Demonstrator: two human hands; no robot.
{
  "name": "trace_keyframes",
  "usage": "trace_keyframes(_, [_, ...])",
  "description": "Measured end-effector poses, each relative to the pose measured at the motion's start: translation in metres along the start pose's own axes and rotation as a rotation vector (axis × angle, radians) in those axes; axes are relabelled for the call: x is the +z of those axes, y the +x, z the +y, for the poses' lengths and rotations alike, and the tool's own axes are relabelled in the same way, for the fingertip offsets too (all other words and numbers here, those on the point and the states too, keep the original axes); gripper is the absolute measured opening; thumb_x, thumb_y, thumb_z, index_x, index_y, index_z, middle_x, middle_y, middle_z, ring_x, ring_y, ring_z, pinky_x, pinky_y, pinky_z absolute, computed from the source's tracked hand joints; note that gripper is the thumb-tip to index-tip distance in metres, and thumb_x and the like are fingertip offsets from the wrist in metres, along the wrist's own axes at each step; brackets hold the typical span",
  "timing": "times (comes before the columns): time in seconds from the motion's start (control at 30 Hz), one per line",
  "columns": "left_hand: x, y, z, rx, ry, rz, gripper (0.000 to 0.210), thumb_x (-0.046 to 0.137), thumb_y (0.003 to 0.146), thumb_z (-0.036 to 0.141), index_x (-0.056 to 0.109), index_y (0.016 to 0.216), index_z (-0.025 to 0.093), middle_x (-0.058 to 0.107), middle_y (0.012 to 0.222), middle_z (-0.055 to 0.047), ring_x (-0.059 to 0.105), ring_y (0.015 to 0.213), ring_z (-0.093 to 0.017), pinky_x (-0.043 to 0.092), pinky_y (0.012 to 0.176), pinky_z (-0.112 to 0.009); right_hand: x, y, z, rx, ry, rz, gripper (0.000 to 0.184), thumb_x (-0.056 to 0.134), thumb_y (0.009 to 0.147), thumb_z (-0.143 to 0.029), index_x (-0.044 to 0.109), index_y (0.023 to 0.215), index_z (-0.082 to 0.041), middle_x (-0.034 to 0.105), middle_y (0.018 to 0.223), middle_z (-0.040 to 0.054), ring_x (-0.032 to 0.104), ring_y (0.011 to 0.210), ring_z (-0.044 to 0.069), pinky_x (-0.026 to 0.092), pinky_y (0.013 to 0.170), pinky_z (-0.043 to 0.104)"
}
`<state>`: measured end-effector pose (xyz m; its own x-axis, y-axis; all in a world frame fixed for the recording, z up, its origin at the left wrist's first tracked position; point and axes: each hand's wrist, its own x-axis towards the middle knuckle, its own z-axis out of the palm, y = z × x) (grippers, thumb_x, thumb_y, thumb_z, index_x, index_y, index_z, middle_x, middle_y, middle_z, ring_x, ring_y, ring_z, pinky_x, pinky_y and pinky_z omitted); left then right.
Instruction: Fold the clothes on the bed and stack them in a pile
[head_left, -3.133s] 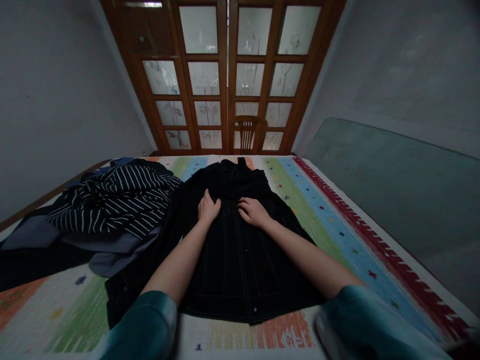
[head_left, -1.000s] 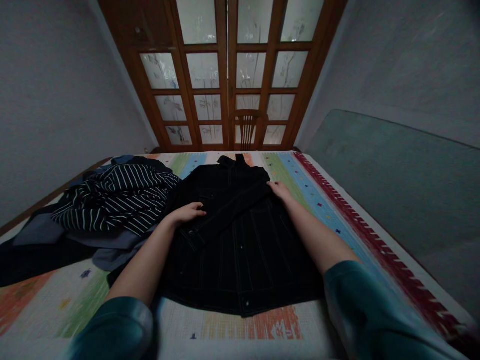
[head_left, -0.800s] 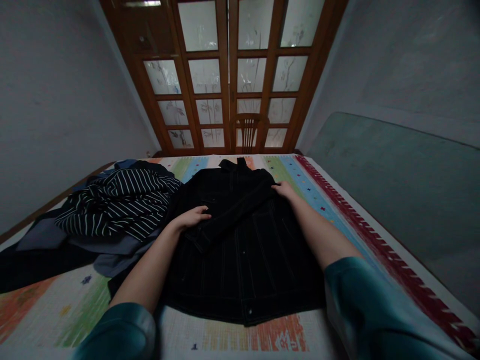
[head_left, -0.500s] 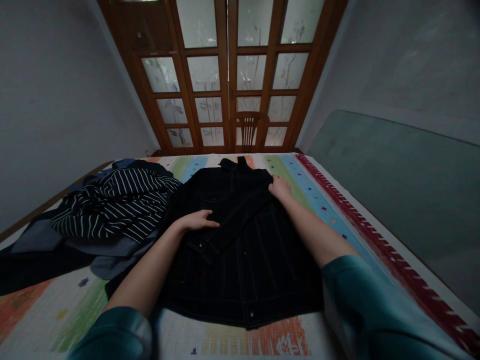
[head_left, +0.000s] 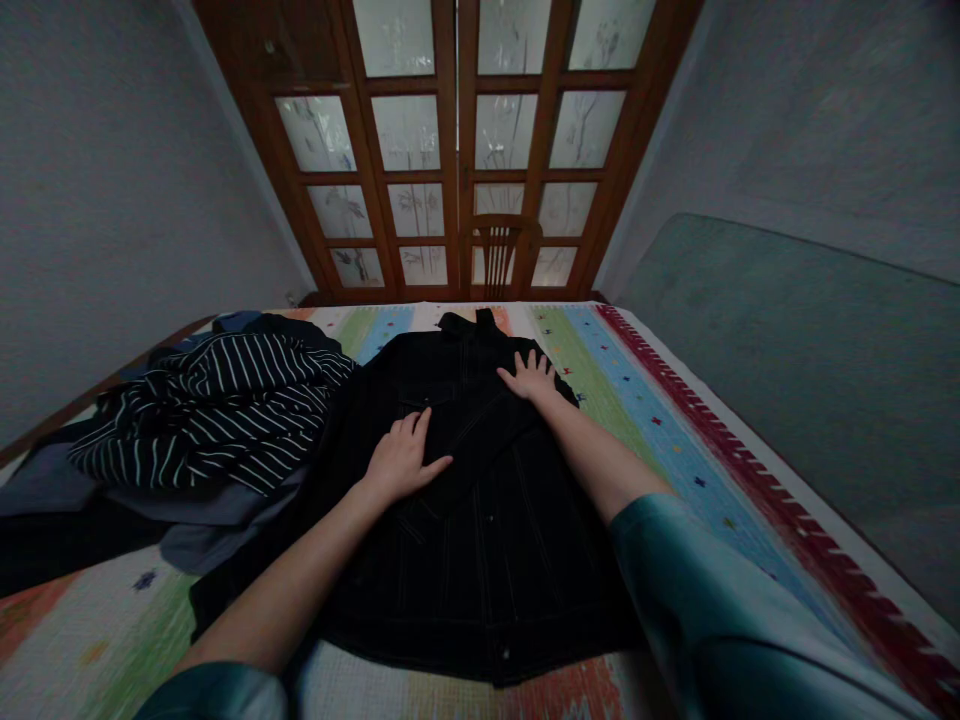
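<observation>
A black button-front jacket point(head_left: 525, 540) with pale stitching lies spread out, its collar at the far end. One sleeve is folded diagonally across its front. My left hand point(head_left: 401, 455) rests on the jacket's chest over the lower part of that sleeve, fingers stretched and thumb apart. Near the shoulder, my right hand point(head_left: 529, 377) lies flat with its fingers spread on the cloth. Neither hand grips anything. The cuff of the folded sleeve is partly hidden under my left hand and wrist.
A heap of clothes with a black-and-white striped garment point(head_left: 225, 410) on top lies to the left. Beneath everything is a colourful striped cover point(head_left: 675, 470). Beyond the far edge stand a wooden chair point(head_left: 499, 255) and glazed wooden doors point(head_left: 457, 180). A pale green board point(head_left: 795, 370) is at the right wall.
My right hand has let go of the jacket's shoulder edge, moved slightly left and spread flat on the cloth. My left hand has shifted forward a little on the sleeve.
</observation>
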<state>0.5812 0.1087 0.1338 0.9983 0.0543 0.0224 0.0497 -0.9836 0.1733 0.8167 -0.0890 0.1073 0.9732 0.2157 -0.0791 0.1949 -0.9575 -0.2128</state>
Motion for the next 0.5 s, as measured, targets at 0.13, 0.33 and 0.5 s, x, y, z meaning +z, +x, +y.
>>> trace_keyframes(0.13, [0.001,0.014,0.033,0.170,0.077,-0.030,0.079,0.035,0.089,0.066,0.033,0.148,0.014,0.028,0.157,-0.017,0.021,0.145,-0.032,0.025,0.114,-0.050,-0.008,-0.011,-0.015,-0.059,-0.093,-0.024,0.077,0.027,0.094,-0.062,0.017,0.155,-0.015,0.008,0.161,0.0183,0.008,0.146,0.037,0.008,0.115,0.055])
trace_keyframes(0.33, [0.023,0.055,0.063,0.183,0.048,-0.056,0.079,0.028,0.091,0.065,0.028,0.151,0.015,0.021,0.159,-0.015,0.017,0.147,-0.032,0.018,0.117,-0.051,-0.004,-0.036,-0.036,-0.194,-0.077,-0.055,0.072,0.022,0.094,-0.063,0.024,0.153,-0.021,0.014,0.161,0.0142,0.013,0.146,0.036,0.010,0.115,0.054])
trace_keyframes(0.5, [0.039,0.045,0.053,0.228,0.057,-0.044,0.084,0.027,0.088,0.071,0.027,0.152,0.017,0.019,0.160,-0.014,0.015,0.147,-0.032,0.014,0.118,-0.050,0.005,-0.029,-0.022,-0.291,-0.094,-0.093,0.075,0.022,0.093,-0.067,0.021,0.154,-0.024,0.012,0.162,0.0101,0.009,0.148,0.029,0.010,0.117,0.049])
